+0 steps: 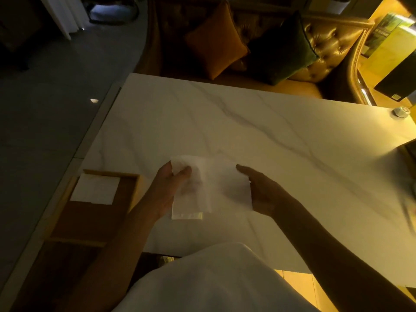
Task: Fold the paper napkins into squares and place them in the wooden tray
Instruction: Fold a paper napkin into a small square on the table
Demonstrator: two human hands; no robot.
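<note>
White paper napkin (216, 185) is held above the marble-patterned table (247, 122), in the near-centre of the scene, between both bare hands. Left hand (171, 190) grips the napkin's left edge, thumb on top and fingers behind the sheet; the thin paper lets the fingers show through as a shadow. Right hand (263, 192) is at the napkin's right edge with its fingers extended and close together, the edge lying against the palm side; whether it pinches the paper or merely supports it cannot be told from this angle. Napkin appears partly folded, with a lower left flap hanging below the rest and a shiny strip along its bottom edge.

Wooden tray (67, 224) sits at the near left corner of the table, well apart from the held napkin. One folded square napkin (95, 191) lies flat in the tray's far end; the near part of the tray floor is bare wood.

Table surface is pale with grey veining. A small round metallic object (400, 112) rests at the far right edge of the table; its identity cannot be determined. Beyond the table stands a tufted leather sofa (326, 43) bearing an orange cushion (213, 39) and a dark green cushion (283, 48). White garment (213, 282) of the person fills the near foreground. Lighting is dim and yellow.
</note>
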